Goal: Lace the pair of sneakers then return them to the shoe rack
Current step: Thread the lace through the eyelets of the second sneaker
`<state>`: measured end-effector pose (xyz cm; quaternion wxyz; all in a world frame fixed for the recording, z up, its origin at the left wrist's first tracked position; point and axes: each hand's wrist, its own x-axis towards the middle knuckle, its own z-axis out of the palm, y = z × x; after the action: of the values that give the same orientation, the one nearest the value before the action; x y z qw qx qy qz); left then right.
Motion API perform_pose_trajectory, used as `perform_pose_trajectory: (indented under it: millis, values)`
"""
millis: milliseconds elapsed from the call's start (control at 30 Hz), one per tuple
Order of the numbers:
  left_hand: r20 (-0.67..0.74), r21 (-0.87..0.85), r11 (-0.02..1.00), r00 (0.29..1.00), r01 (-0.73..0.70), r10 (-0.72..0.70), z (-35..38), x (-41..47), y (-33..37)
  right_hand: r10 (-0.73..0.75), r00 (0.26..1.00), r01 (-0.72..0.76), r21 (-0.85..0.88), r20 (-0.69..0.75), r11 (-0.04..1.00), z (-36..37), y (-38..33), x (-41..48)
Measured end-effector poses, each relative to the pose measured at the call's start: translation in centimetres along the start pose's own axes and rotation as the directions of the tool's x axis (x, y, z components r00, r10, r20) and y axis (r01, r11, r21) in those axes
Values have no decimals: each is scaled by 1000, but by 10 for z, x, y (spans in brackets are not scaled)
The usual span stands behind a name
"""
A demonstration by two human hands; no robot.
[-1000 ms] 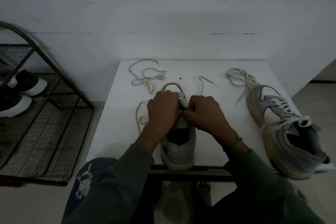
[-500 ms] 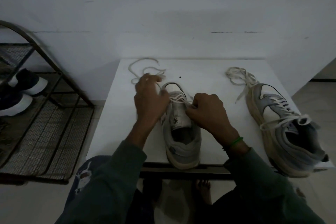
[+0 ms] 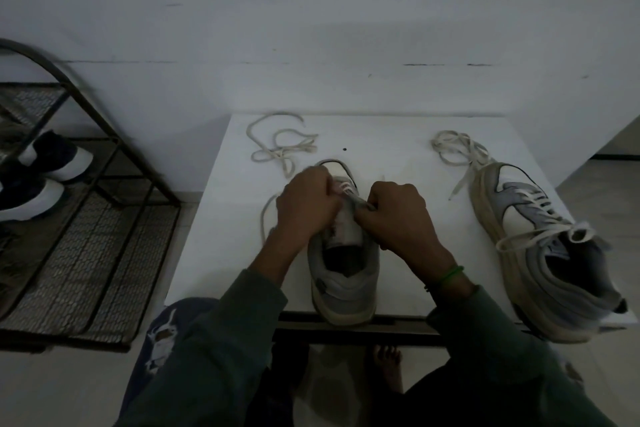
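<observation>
**Head view.** Dim and low in contrast, with a cool grey cast. The light is soft and diffuse, and its source cannot be told. The wall [image 3: 311, 28] and table [image 3: 398, 156] are the brightest surfaces. A faint, soft shadow edges the lace [image 3: 280, 149]. Below the table's near edge the picture falls almost to black. The sleeves [image 3: 214, 357] and the dark shoes [image 3: 52, 156] on the rack [image 3: 86, 246] lose detail. Wide-angle distortion bows the rack and the table's edges toward the borders. The left hand [image 3: 306, 204] and right hand [image 3: 401, 218], over the sneaker [image 3: 343, 274], look slightly soft.
</observation>
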<state>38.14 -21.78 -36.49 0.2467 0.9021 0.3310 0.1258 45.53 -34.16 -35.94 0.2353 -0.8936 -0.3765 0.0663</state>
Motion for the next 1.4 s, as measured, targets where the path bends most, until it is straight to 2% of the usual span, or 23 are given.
perform_pose_trajectory:
  millis: [67,100,167,233,300,333,367,433,500,567,633,767,867,967,1033,1067,1100,1133,1167,1200,1233,1300,1400]
  values:
    - [-138,-255,955,972,150,-189,-10,13,-25,36,999,-36,8,-30,999,-1,5,1]
    - [-185,-450,866,926,217,-329,-18,23,-42,47,998,-47,1,-46,999,-2,7,1]
    - [-65,-836,463,784,294,-617,-35,33,-70,59,996,-60,-9,-66,998,-3,10,2]
    - [162,-951,64,667,301,-727,-43,32,-94,63,995,-64,-18,-73,998,-3,11,2]
    - [265,-958,-126,624,257,-735,-45,30,-112,72,995,-75,-31,-74,997,-4,12,2]
    - [281,-953,-140,609,269,-742,-44,30,-116,81,994,-83,-31,-70,996,-5,12,2]
    - [271,-952,-111,613,287,-742,-45,30,-115,87,994,-89,-34,-58,995,-6,11,2]
    - [191,-927,98,681,361,-707,-43,30,-101,93,995,-95,-69,-21,993,-8,8,-1]
    - [73,-784,463,803,413,-591,-36,29,-85,90,996,-90,-135,-8,987,-11,1,-2]
    - [-1,-379,830,897,409,-442,-24,22,-75,47,999,-49,-182,-15,982,-12,-7,1]
    - [-29,-84,953,956,290,-293,-16,10,-59,-34,999,41,-214,38,976,-10,-13,12]
    - [42,-260,965,999,-22,34,-8,-7,-28,-73,977,142,-359,198,923,5,-24,28]
    - [193,-233,972,979,-23,69,-7,-10,-23,-102,982,158,-394,159,905,9,-25,32]
    - [275,-314,946,961,82,8,-12,-9,-22,-57,991,86,-256,118,963,4,-25,36]
    - [234,-293,954,972,69,1,-15,-8,-22,114,984,-130,112,139,985,-4,-16,42]
    - [180,-260,965,984,30,18,-16,-7,-22,227,940,-318,418,253,851,-11,-11,44]
    - [127,-229,973,991,-13,43,-16,-8,-22,278,877,-478,648,392,593,-18,-7,43]
    - [90,-199,979,994,-43,62,-16,-9,-22,308,827,-559,746,471,361,-20,0,42]
    - [66,-171,983,994,-70,82,-15,-10,-22,343,810,-571,771,475,283,-19,6,41]
    - [51,-140,986,994,-89,96,-13,-11,-22,397,821,-551,752,411,362,-16,10,42]
    - [37,-106,988,993,-109,114,-11,-12,-22,426,864,-487,659,269,572,-12,12,43]
    - [8,-70,985,987,-157,158,-8,-12,-23,247,968,-222,310,-42,924,-9,13,46]
    - [-5,-42,983,984,-180,179,-5,-11,-25,-56,996,65,-151,62,986,-6,-12,41]
